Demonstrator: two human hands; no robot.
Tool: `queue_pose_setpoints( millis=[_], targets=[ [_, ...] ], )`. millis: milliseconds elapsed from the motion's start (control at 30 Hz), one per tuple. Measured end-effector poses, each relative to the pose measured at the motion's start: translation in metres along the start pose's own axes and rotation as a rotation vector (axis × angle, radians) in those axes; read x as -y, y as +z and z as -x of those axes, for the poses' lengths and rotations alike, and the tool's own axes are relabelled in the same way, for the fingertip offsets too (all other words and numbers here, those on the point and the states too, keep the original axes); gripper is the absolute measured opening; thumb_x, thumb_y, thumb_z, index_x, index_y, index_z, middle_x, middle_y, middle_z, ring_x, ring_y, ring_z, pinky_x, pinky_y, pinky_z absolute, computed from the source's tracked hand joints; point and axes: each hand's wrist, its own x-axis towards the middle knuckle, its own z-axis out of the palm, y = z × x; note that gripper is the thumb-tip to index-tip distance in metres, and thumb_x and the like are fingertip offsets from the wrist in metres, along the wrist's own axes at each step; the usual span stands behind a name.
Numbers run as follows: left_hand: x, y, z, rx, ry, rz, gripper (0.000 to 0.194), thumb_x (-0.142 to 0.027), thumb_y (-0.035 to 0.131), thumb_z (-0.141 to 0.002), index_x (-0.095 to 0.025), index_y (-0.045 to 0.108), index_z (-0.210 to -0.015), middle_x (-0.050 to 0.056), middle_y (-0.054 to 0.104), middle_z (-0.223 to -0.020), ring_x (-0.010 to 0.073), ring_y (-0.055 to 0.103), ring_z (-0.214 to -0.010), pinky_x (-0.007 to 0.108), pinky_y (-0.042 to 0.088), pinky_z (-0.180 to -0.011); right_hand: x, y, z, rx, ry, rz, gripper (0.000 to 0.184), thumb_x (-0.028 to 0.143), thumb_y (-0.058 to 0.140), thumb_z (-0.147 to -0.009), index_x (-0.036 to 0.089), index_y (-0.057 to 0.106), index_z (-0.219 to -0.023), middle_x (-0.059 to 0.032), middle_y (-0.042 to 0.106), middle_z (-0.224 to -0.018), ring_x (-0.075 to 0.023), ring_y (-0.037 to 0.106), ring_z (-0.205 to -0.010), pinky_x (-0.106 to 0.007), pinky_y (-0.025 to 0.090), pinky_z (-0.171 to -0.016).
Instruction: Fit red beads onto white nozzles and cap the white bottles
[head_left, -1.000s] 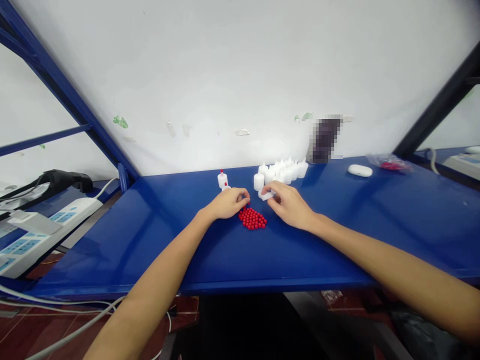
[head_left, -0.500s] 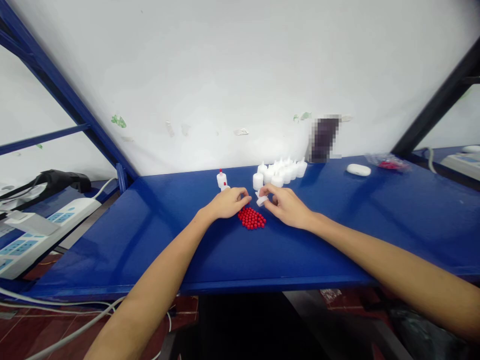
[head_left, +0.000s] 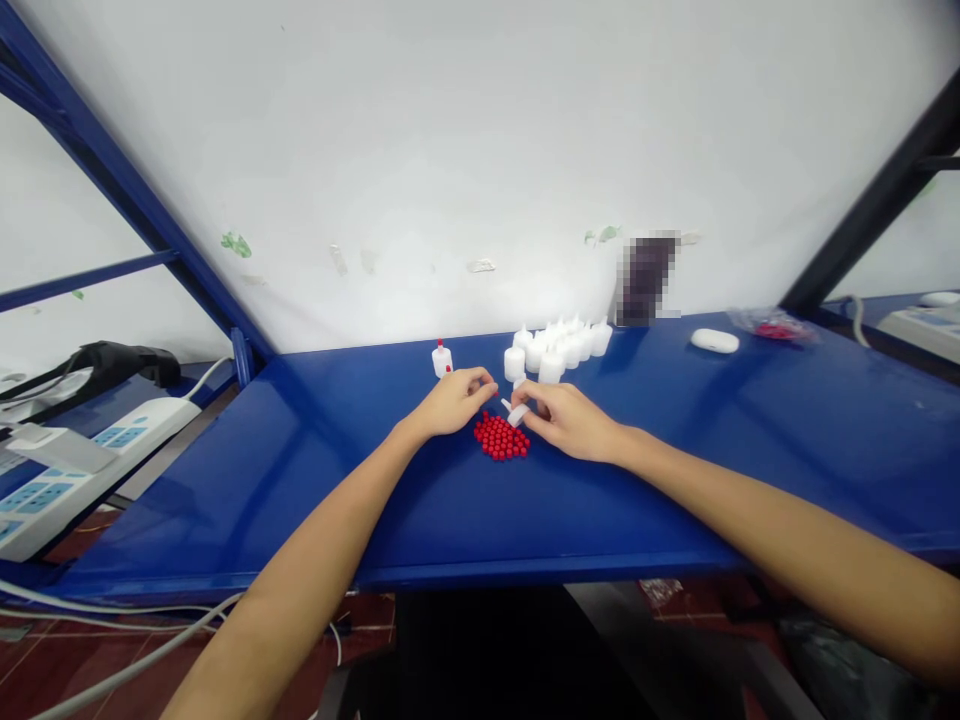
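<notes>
My left hand point(head_left: 455, 400) pinches a small red cap point(head_left: 495, 390) between thumb and fingertips, just beyond a pile of loose red caps point(head_left: 501, 438). In my right hand point(head_left: 566, 418) is a small white squeeze bottle point(head_left: 517, 414), tilted so that its nozzle points up and left toward the left fingertips. Cap and nozzle are apart. Part of the bottle is hidden by my fingers. Behind my left hand stands a white bottle with a red cap point(head_left: 442, 360), and a second red-capped one point(head_left: 448, 371) is mostly covered by that hand.
Several uncapped white bottles point(head_left: 574, 345) stand grouped near the wall. A white oval case point(head_left: 715, 341) and a clear bag with red contents point(head_left: 776, 328) lie to the right. Power strips point(head_left: 97, 460) are at the left, and the blue table's front edge point(head_left: 525, 575) runs below my hands.
The bottle in my right hand has moved slightly left and down and turned, with its nozzle now toward my left hand. My left fingertips have lifted a little, showing the red cap.
</notes>
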Motion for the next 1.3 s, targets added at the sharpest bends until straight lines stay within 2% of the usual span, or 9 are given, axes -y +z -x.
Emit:
queue_pose_setpoints(
  millis=[233,533,633,733,867,967,1067,1167,1300],
  targets=[
    [-0.011,0.004,0.002,-0.027,0.084,0.193,0.03,-0.044,0.049,-0.094,-0.016,0.057,-0.086,-0.004,0.051,-0.063,0.0103,0.045,-0.056,0.023,0.035,-0.055,0.0,0.0,0.0,-0.055,-0.012,-0.012,0.009,0.022,0.049,-0.092,0.021,0.058,-0.094,0.0042,0.056,-0.065,-0.0113,0.044,-0.052,-0.024,0.031,-0.057],
    [-0.008,0.009,0.002,-0.026,0.095,0.24,0.032,-0.046,0.048,-0.095,-0.016,0.057,-0.09,-0.003,0.051,-0.064,0.0104,0.047,-0.057,0.023,0.036,-0.056,0.003,-0.002,0.001,-0.087,-0.006,-0.021,0.009,0.023,0.048,-0.092,0.021,0.057,-0.096,0.0038,0.057,-0.066,-0.0114,0.045,-0.051,-0.025,0.034,-0.058],
    [-0.011,0.009,0.006,-0.017,0.117,0.157,0.033,-0.048,0.045,-0.097,-0.017,0.056,-0.096,-0.004,0.049,-0.062,0.0109,0.046,-0.056,0.024,0.034,-0.055,0.004,-0.002,0.001,-0.119,0.016,-0.014,0.01,0.024,0.048,-0.092,0.021,0.057,-0.096,0.0045,0.055,-0.063,-0.0112,0.044,-0.049,-0.024,0.032,-0.056],
    [-0.019,0.005,0.01,-0.006,0.189,-0.016,0.036,-0.051,0.046,-0.096,-0.017,0.055,-0.104,-0.004,0.051,-0.065,0.0121,0.047,-0.058,0.026,0.034,-0.057,0.003,-0.002,0.001,-0.147,0.021,-0.018,0.011,0.025,0.048,-0.093,0.021,0.057,-0.098,0.0042,0.056,-0.064,-0.0113,0.045,-0.049,-0.024,0.033,-0.055],
    [-0.028,0.002,0.013,-0.042,0.289,-0.268,0.04,-0.054,0.048,-0.094,-0.018,0.052,-0.111,0.002,0.058,-0.079,0.0174,0.054,-0.071,0.03,0.04,-0.067,0.001,-0.001,0.002,-0.21,0.01,-0.048,0.014,0.028,0.049,-0.094,0.021,0.055,-0.104,-0.0003,0.066,-0.081,-0.0107,0.05,-0.05,-0.025,0.038,-0.057],
    [-0.028,0.004,0.011,-0.075,0.34,-0.383,0.036,-0.049,0.045,-0.096,-0.017,0.051,-0.111,0.006,0.06,-0.088,0.0211,0.055,-0.08,0.033,0.043,-0.073,0.0,-0.002,0.002,-0.23,0.0,-0.102,0.034,0.028,0.054,-0.09,0.022,0.046,-0.123,-0.0043,0.067,-0.102,-0.0095,0.052,-0.051,-0.026,0.043,-0.058],
    [-0.026,0.006,0.01,-0.054,0.396,-0.447,0.027,-0.039,0.038,-0.097,-0.016,0.052,-0.104,0.01,0.061,-0.093,0.0232,0.056,-0.085,0.035,0.044,-0.078,0.002,-0.002,0.002,-0.182,-0.008,-0.129,0.053,0.031,0.057,-0.09,0.024,0.035,-0.137,-0.0058,0.065,-0.111,-0.0095,0.054,-0.051,-0.028,0.045,-0.058],
    [-0.025,0.009,0.009,-0.028,0.455,-0.475,0.023,-0.032,0.035,-0.095,-0.017,0.051,-0.1,0.012,0.062,-0.096,0.0247,0.058,-0.089,0.036,0.046,-0.082,0.005,-0.001,0.003,-0.115,-0.074,-0.132,0.051,0.032,0.051,-0.094,0.025,0.03,-0.141,-0.0069,0.063,-0.111,-0.012,0.055,-0.056,-0.03,0.047,-0.061],
    [-0.029,0.012,0.01,-0.047,0.512,-0.473,0.02,-0.029,0.037,-0.09,-0.016,0.051,-0.097,0.013,0.063,-0.096,0.0261,0.059,-0.089,0.038,0.048,-0.083,0.008,-0.001,0.004,-0.097,-0.196,-0.144,0.043,0.032,0.045,-0.097,0.023,0.032,-0.137,-0.0087,0.06,-0.109,-0.02,0.061,-0.08,-0.036,0.049,-0.075]
  ],
)
